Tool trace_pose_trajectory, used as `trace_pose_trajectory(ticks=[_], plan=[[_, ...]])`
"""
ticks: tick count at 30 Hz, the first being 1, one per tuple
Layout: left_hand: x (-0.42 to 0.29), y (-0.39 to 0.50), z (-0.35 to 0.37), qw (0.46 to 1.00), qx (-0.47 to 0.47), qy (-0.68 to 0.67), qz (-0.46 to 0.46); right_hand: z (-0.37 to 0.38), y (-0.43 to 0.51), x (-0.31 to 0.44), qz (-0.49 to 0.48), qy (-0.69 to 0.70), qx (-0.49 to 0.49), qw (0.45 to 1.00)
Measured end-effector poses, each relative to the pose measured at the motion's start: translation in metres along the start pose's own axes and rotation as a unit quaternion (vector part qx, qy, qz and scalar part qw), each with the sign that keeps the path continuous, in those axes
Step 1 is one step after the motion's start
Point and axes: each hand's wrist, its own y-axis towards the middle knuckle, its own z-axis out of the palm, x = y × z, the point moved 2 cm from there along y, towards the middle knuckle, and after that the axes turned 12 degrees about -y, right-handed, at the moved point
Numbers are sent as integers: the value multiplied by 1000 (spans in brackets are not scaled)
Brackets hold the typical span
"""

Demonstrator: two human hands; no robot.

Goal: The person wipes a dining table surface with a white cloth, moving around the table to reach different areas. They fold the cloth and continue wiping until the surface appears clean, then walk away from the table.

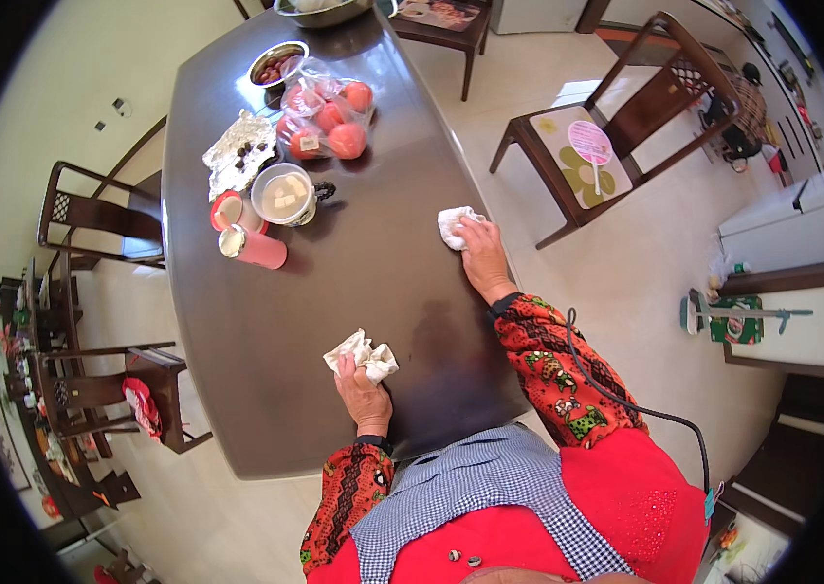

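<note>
On the dark, glossy table [368,277], my left hand [364,398] grips a crumpled off-white cloth [364,356] near the front. Farther out, by the table's right edge, my right hand [485,255] presses a folded white cloth [458,226] to the surface. Both cloths lie partly under the fingers. Left of my right hand and beyond my left stand a pink cylindrical container [266,250], a red-rimmed container [238,212] and a clear-lidded cup [284,193] with pale pieces visible in its top.
Behind the cup are crumpled foil [240,150] with small dark pieces, a plastic bag of red fruit [328,117] and a metal bowl of reddish-brown items [277,66]. A wooden chair [623,124] holding a round pink fan [590,142] stands right. More chairs [109,219] line the left. A person [744,109] crouches far right.
</note>
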Motion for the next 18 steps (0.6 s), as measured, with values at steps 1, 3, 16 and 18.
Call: trace_pose_trajectory(ticks=[1, 3, 16, 18], plan=[[-1, 0, 0, 1000, 4, 4, -6, 9, 4, 10, -23, 3, 6, 1000], [-2, -1, 0, 1000, 8, 7, -12, 22, 6, 34, -61, 1, 21, 998], [1, -1, -2, 1000, 16, -6, 0, 67, 75, 78, -55, 13, -1, 998], [1, -1, -1, 1000, 16, -12, -3, 84, 79, 103, -68, -14, 28, 997]])
